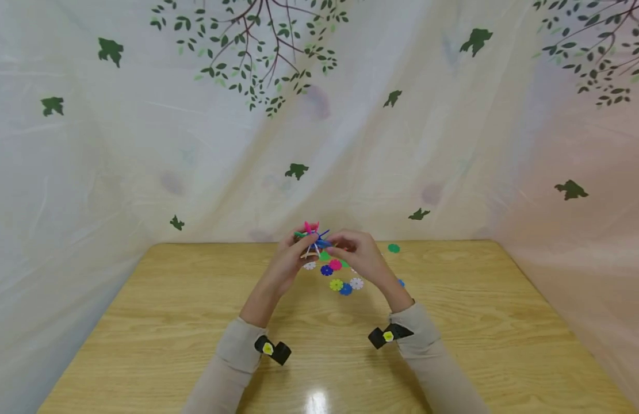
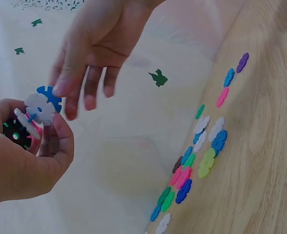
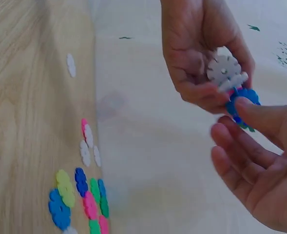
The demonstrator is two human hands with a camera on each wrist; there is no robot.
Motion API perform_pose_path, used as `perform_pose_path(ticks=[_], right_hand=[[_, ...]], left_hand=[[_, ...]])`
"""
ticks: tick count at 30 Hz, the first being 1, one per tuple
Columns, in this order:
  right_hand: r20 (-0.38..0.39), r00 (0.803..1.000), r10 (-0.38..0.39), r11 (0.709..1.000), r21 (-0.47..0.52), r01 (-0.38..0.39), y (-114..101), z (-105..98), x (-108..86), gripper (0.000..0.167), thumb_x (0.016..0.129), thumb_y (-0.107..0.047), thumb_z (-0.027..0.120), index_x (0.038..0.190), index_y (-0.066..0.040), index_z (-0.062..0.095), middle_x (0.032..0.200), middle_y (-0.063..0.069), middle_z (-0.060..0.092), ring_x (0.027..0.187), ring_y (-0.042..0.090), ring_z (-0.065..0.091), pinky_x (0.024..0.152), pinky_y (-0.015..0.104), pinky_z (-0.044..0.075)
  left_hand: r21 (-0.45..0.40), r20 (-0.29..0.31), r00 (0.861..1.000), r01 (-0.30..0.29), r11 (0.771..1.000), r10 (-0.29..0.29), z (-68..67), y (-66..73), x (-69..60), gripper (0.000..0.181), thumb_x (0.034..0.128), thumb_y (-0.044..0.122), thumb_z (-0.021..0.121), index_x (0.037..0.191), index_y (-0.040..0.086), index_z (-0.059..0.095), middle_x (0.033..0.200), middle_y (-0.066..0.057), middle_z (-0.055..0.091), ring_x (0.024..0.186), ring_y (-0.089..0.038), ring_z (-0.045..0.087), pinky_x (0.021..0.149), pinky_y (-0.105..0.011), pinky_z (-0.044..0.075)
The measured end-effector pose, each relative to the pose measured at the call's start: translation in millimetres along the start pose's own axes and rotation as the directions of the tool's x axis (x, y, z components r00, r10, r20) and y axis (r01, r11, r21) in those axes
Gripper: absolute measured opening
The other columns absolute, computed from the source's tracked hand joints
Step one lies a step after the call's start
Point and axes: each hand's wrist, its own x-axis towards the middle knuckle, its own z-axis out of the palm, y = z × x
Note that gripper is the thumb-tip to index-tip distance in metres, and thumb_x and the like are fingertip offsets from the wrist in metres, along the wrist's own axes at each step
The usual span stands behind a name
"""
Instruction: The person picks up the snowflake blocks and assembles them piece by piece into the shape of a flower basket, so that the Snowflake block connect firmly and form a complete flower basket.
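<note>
My left hand point(image 1: 284, 265) grips a cluster of interlocked flower-shaped plastic discs point(image 1: 312, 246), raised above the far part of the table. White, pink, green and blue discs show in it. A white disc point(image 2: 40, 109) faces outward in the left wrist view, beside a dark disc point(image 2: 15, 132) partly covered by the fingers. My right hand point(image 1: 364, 256) pinches a blue disc point(image 3: 245, 97) at the cluster's edge between thumb and fingers. This blue disc touches the cluster; whether its slot is fully joined I cannot tell. The right hand's other fingers point(image 2: 90, 87) are spread loosely.
Loose discs lie on the wooden table point(image 1: 195, 322) beneath the hands, among them a yellow disc point(image 1: 336, 284), a dark blue disc point(image 1: 326, 270) and a pink disc point(image 1: 335, 264). A green disc point(image 1: 394, 248) lies farther right. Behind the table hangs a leaf-printed curtain point(image 1: 226, 172).
</note>
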Motion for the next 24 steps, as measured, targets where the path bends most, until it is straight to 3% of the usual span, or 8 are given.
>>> perform_pose_path(ticks=[3, 6, 12, 16, 19, 22, 24], right_hand=[[0.116, 0.993, 0.036, 0.997, -0.076, -0.027, 4, -14, -3.7, 0.019, 0.096, -0.011, 0.071, 0.113, -0.002, 0.073, 0.106, 0.013, 0.075, 0.093, 0.022, 0.071, 0.081, 0.029, 0.058], [0.236, 0.969, 0.066, 0.989, -0.144, -0.033, 13, -32, -8.4, 0.02, 0.098, -0.012, 0.068, 0.115, -0.002, 0.072, 0.106, 0.012, 0.075, 0.095, 0.02, 0.07, 0.085, 0.036, 0.058], [0.397, 0.902, 0.169, 0.963, -0.261, -0.065, 38, -71, -22.3, 0.014, 0.096, -0.005, 0.068, 0.109, 0.001, 0.07, 0.102, 0.018, 0.073, 0.092, 0.022, 0.07, 0.084, 0.034, 0.058], [0.467, 0.848, 0.251, 0.929, -0.361, -0.077, 52, -91, -37.7, 0.014, 0.09, 0.001, 0.073, 0.104, 0.002, 0.072, 0.096, 0.017, 0.073, 0.084, 0.019, 0.067, 0.075, 0.029, 0.057], [0.516, 0.81, 0.281, 0.919, -0.388, -0.072, 63, -100, -51.0, 0.02, 0.084, 0.003, 0.078, 0.103, 0.001, 0.073, 0.092, 0.015, 0.072, 0.081, 0.016, 0.065, 0.07, 0.027, 0.055], [0.546, 0.799, 0.251, 0.93, -0.365, -0.043, 74, -104, -62.4, 0.024, 0.08, 0.007, 0.078, 0.103, 0.003, 0.072, 0.09, 0.013, 0.072, 0.079, 0.016, 0.063, 0.069, 0.025, 0.054], [0.539, 0.808, 0.239, 0.936, -0.348, -0.045, 81, -104, -68.3, 0.022, 0.078, 0.009, 0.077, 0.099, 0.002, 0.072, 0.089, 0.011, 0.071, 0.078, 0.016, 0.062, 0.069, 0.025, 0.053]], left_hand=[[-0.032, -0.018, 1.0, 0.014, 0.999, -0.015, -0.4, 2.4, 1.1, 0.025, 0.1047, 0.017, 0.055, 0.13, 0.013, 0.054, 0.084, 0.006, 0.06, 0.078, -0.008, 0.058, 0.077, -0.023, 0.054], [-0.065, -0.046, 0.999, 0.012, 0.998, -0.015, -5.1, 8.3, 0.3, 0.012, 0.1045, 0.018, 0.055, 0.117, 0.017, 0.054, 0.079, 0.007, 0.06, 0.074, -0.009, 0.056, 0.074, -0.023, 0.052], [-0.063, -0.082, 0.996, -0.023, 0.998, 0.018, -18.8, 20.3, -4.5, 0.007, 0.1061, 0.02, 0.054, 0.113, 0.018, 0.054, 0.084, 0.008, 0.063, 0.078, -0.008, 0.055, 0.077, -0.024, 0.05], [-0.051, -0.087, 0.996, -0.022, 0.998, 0.018, -21.8, 24.4, -5.6, 0.008, 0.106, 0.022, 0.055, 0.114, 0.021, 0.055, 0.085, 0.008, 0.064, 0.079, -0.008, 0.055, 0.079, -0.026, 0.049], [-0.024, -0.076, 0.997, -0.019, 1.0, 0.017, -22.0, 24.7, -6.0, 0.013, 0.106, 0.024, 0.055, 0.118, 0.021, 0.057, 0.09, 0.009, 0.066, 0.083, -0.009, 0.056, 0.084, -0.03, 0.049], [-0.004, -0.05, 0.998, -0.024, 1.0, 0.024, -21.3, 23.0, -6.0, 0.021, 0.1064, 0.023, 0.055, 0.126, 0.018, 0.057, 0.1, 0.008, 0.07, 0.09, -0.01, 0.06, 0.092, -0.032, 0.052], [-0.014, -0.019, 0.999, -0.027, 1.0, 0.027, -20.5, 20.7, -5.6, 0.025, 0.1069, 0.021, 0.054, 0.131, 0.014, 0.055, 0.106, 0.006, 0.072, 0.096, -0.011, 0.064, 0.099, -0.036, 0.054]])
